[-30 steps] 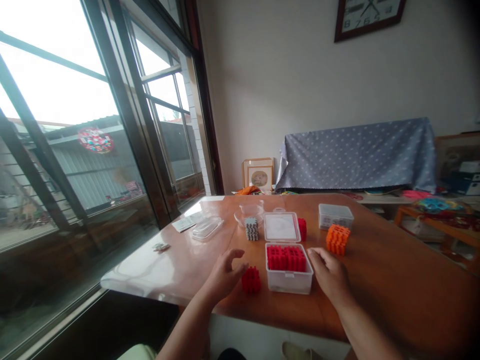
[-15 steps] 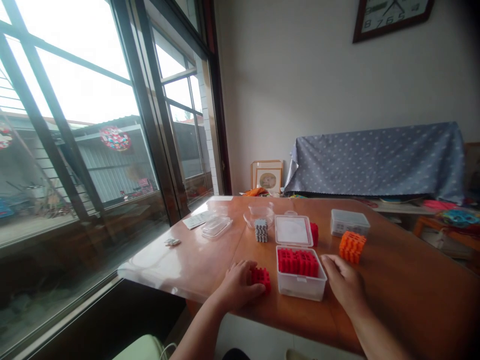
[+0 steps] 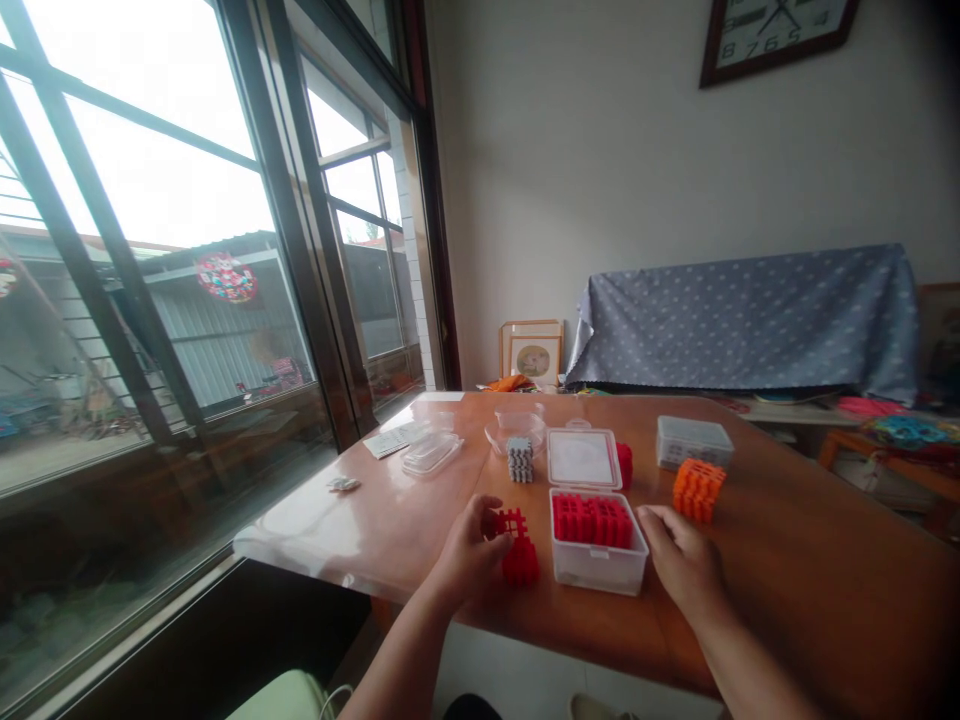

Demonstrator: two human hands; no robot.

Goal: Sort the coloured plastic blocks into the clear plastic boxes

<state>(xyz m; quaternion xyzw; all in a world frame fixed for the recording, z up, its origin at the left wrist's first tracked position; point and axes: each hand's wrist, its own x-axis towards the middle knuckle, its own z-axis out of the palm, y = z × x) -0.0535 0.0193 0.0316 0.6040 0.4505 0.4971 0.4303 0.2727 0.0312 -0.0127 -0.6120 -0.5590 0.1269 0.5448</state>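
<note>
My left hand (image 3: 474,545) is closed on a flat red interlocking block (image 3: 513,521) with notched edges, raised over a small stack of red blocks (image 3: 521,566) on the table. To the right of the stack stands a clear plastic box (image 3: 600,572), its lid tilted back, with red blocks (image 3: 591,520) packed in a row inside. My right hand (image 3: 684,555) is at the box's right rim, thumb and fingers drawn together against that side; whether they grip the wall is hard to make out.
Behind the box sit a grey block stack (image 3: 520,460), more red blocks (image 3: 624,466), an orange block stack (image 3: 698,490) and a closed clear box (image 3: 694,443). Clear lids (image 3: 432,453) and a small packet (image 3: 343,484) lie on the left of the wooden table (image 3: 795,560).
My left hand has risen slightly and lifted one red block up off the stack. My right hand has stayed by the box.
</note>
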